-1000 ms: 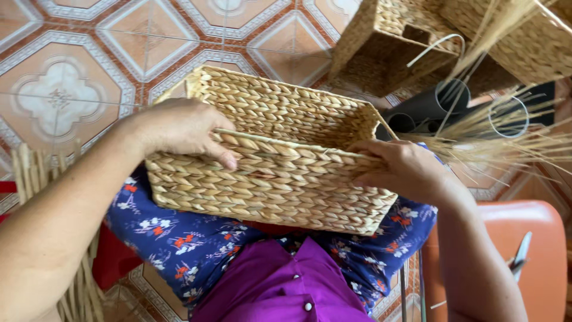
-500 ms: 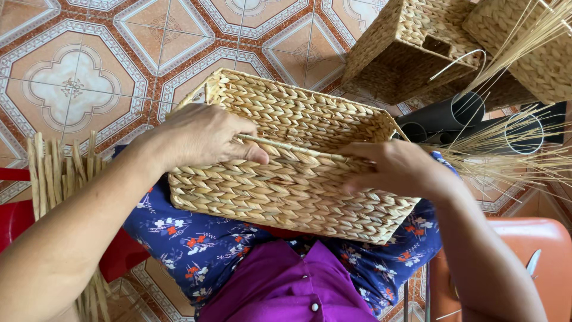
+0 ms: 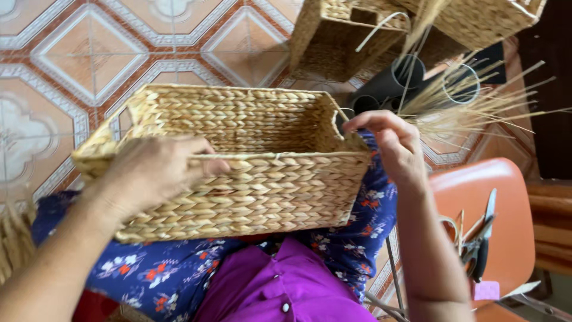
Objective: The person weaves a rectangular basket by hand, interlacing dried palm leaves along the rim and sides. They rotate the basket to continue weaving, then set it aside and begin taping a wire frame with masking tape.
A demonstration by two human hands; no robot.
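Observation:
A rectangular woven straw basket (image 3: 274, 185) rests on my lap, its open top facing away from me. My left hand (image 3: 152, 176) grips the near rim at the basket's left side, fingers curled over the edge. At the basket's right far corner, my right hand (image 3: 390, 146) has its fingertips pinching the rim. My lap is covered by blue flowered cloth (image 3: 155, 277) and a purple shirt (image 3: 286, 286).
An orange plastic stool (image 3: 500, 209) at the right carries scissors (image 3: 479, 238). More woven baskets (image 3: 339, 36) stand at the top, with black tubes (image 3: 387, 86) and loose dry straw (image 3: 465, 101) beside them. A straw bundle (image 3: 12, 238) lies at the left on the patterned tile floor (image 3: 71, 65).
The basket has swung so its left end sits lower and closer. My right hand slid from the front wall to the far right corner. My left hand shifted down the near rim.

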